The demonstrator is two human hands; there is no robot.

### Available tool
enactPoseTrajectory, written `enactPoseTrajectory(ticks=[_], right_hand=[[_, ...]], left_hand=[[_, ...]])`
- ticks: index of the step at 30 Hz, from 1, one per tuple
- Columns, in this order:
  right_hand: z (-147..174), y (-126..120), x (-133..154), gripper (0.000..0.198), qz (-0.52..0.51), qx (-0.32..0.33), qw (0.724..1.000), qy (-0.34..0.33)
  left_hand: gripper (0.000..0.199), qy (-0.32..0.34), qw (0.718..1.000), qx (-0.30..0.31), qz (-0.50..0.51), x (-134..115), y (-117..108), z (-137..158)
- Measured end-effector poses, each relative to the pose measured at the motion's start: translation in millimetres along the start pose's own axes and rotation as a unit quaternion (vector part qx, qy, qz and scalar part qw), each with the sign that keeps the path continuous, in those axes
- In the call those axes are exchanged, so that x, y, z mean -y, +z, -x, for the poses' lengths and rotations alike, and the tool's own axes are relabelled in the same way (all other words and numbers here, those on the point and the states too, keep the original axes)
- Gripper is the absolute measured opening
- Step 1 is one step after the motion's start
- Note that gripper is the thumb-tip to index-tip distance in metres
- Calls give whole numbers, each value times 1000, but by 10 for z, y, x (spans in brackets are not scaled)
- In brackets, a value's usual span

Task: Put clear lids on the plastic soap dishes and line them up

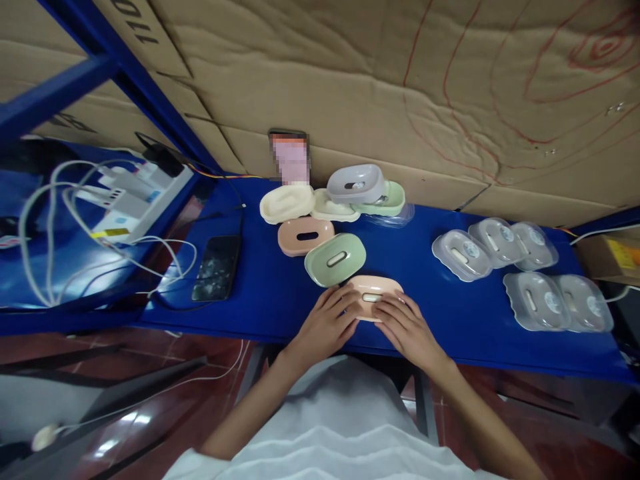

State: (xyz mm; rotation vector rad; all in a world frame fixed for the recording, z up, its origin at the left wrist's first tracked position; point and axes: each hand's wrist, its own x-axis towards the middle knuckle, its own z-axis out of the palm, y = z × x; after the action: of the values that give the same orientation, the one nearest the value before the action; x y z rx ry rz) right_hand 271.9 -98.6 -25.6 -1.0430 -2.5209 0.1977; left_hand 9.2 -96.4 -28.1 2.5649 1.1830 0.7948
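A peach soap dish (373,285) with a pale oval piece in its middle is held near the front edge of the blue table. My left hand (331,313) grips its left end, and my right hand (404,320) is closed on its right end, fingers over the top. Just behind it rests a green soap dish (345,263) with a similar pale insert. An orange-brown soap dish (287,240) with a dark slot lies beyond that. Farther back are cream dishes (286,203) and a grey dish (356,183) stacked over a light green one (396,198).
Several grey dishes in clear plastic packs (465,255) sit at the right. On the left lie a dark phone (217,267), white cables (170,243) and a power strip (160,200). Another phone (290,157) leans against the cardboard wall (350,113). The blue table (260,303) ends close before me.
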Motion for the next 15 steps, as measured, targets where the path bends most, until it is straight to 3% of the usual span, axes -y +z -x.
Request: enactPoseTrajectory(ticks=[6,9,11,15], right_hand=[[-125,-154,-216,35,-26,10,999,-32],[-419,-275,-572,42,-21,-39,999,23],[-700,-298,-888,55,-15,-68,994,89],[-1242,-187,-1498,98,-4,-89,983,160]], left_hand=[[26,-7,998,33,43,-3,-36,-22],[25,-13,997,31,74,5,-46,-24],[22,-15,994,26,106,25,-45,-33],[14,-20,986,4,164,75,-24,-46]])
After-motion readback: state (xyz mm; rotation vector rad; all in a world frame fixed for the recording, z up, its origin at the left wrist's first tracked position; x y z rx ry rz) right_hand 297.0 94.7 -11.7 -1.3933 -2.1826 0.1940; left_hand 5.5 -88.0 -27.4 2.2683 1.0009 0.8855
